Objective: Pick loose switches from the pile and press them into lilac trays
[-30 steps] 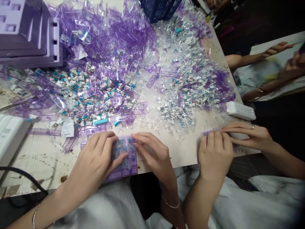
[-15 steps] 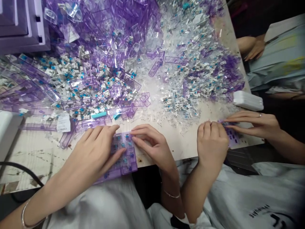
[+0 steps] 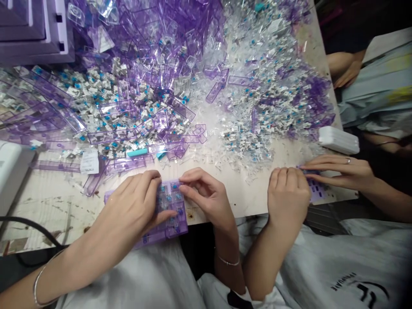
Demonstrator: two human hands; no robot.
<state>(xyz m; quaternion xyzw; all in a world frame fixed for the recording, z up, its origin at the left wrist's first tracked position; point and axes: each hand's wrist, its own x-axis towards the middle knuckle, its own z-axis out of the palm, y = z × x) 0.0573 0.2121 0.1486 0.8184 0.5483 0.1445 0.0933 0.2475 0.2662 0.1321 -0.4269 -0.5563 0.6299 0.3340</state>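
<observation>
A purple plastic keyboard panel (image 3: 176, 229) lies at the table's front edge, set with small clear pieces with blue centres. My left hand (image 3: 131, 206) lies across its left part, fingers bent together near the far edge and thumb stretched over the pieces. Whatever is under that palm is hidden. My right hand (image 3: 206, 193) holds the panel's far right corner, thumb and fingertips close together there; no separate piece shows between them. Beyond both hands lies a heap of small white parts (image 3: 96, 92) with blue centres, mixed with clear purple strips (image 3: 116, 107).
Nested purple trays (image 3: 38, 51) stand at the far left, a white box (image 3: 14, 171) and black cable (image 3: 32, 223) nearer. At right, a co-worker's hands (image 3: 288, 189) work on another purple panel (image 3: 317, 189) near a white case (image 3: 338, 139). Another person sits beyond.
My left thumb has shifted slightly right over the panel, and the hand's fingers are bent more closely. My right hand stays at the panel's corner. The whole view has shifted a little.
</observation>
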